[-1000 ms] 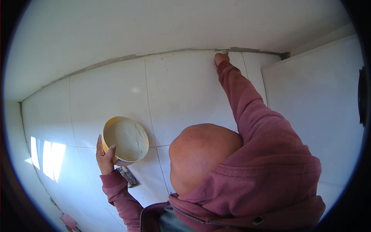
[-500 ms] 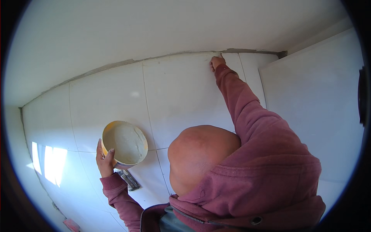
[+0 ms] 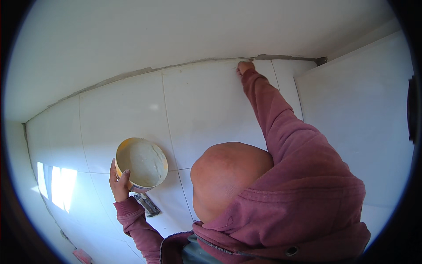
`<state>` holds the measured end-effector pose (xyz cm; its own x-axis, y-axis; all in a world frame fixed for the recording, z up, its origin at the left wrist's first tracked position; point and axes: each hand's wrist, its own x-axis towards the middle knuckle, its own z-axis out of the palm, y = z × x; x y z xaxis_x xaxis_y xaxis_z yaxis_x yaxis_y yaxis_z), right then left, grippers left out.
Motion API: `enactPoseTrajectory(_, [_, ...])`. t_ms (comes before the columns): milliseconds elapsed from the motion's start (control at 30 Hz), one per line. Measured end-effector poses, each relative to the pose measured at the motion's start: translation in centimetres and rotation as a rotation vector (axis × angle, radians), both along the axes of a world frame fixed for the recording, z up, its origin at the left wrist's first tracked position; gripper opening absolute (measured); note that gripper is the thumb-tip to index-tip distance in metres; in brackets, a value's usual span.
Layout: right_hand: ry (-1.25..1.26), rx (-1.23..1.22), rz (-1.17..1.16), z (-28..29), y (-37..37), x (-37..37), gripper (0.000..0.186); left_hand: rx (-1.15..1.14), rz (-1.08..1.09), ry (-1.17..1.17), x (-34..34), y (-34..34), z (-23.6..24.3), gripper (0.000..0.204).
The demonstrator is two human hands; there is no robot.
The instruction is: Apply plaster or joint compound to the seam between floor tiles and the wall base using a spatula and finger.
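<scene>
My left hand (image 3: 120, 184) grips the side of a yellow-rimmed tub (image 3: 163, 176), its thumb over the rim. Pale, creamy paste (image 3: 145, 163) lines the inside of the tub, which tilts so that its mouth shows. With the arm stretched out, my right hand (image 3: 244, 67) is closed at the grey joint (image 3: 281, 57) between the large white tiles (image 3: 206, 101) and the plain pale surface beyond. A small greyish bit shows at its fingertips, too small to name. Just below the tub lies a trowel-like tool (image 3: 150, 206), partly hidden.
A large white panel (image 3: 356, 114) stands on the right, with a dark fitting (image 3: 412, 110) at its edge. Bright sunlight (image 3: 63, 187) falls on the tiles at the left. A pinkish block (image 3: 82, 255) lies at the lower left, near another rough joint.
My right hand has shifted slightly left along the joint, and its wrist has turned a little. My left hand and the tub have stayed in place.
</scene>
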<state>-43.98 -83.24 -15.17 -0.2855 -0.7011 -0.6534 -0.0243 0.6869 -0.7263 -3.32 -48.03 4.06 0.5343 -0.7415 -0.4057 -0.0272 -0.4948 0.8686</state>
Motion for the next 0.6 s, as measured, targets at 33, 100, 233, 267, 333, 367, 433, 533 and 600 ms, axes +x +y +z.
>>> enactPoseTrajectory(33, [0.040,-0.031,0.038,0.5,0.6,1.3,0.051,-0.002,-0.001,0.000,0.1,0.0,-0.2,0.059])
enactPoseTrajectory(100, [0.000,-0.138,0.019,0.1,2.4,2.0,0.061,0.015,-0.025,-0.030,0.5,0.1,-0.5,0.059])
enactPoseTrajectory(233, [-0.097,-0.264,-0.284,0.3,2.0,-1.9,0.064,0.031,-0.045,-0.055,-0.5,-0.7,0.5,0.059])
enactPoseTrajectory(267, [-0.081,-0.176,-0.236,0.8,1.5,-2.6,0.061,0.018,-0.051,-0.062,-0.6,-0.7,0.4,0.059])
enactPoseTrajectory(333, [0.035,-0.134,-0.140,0.7,1.3,-2.4,0.050,0.006,-0.063,-0.065,-0.5,-0.5,0.3,0.059])
enactPoseTrajectory(367, [0.037,-0.134,-0.139,1.1,1.7,-0.8,0.050,0.011,-0.034,-0.032,-0.4,-0.5,0.1,0.058])
enactPoseTrajectory(433, [0.049,-0.192,-0.050,2.1,3.0,3.3,0.042,0.017,0.024,-0.016,0.0,0.2,0.2,0.058])
enactPoseTrajectory(533, [-0.079,-0.278,0.054,0.7,3.4,2.6,0.047,0.004,-0.003,0.006,0.3,0.0,-0.5,0.059])
enactPoseTrajectory(600, [-0.104,-0.320,-0.169,0.5,2.5,0.7,0.049,0.021,-0.040,-0.043,-0.4,-0.5,0.1,0.059])
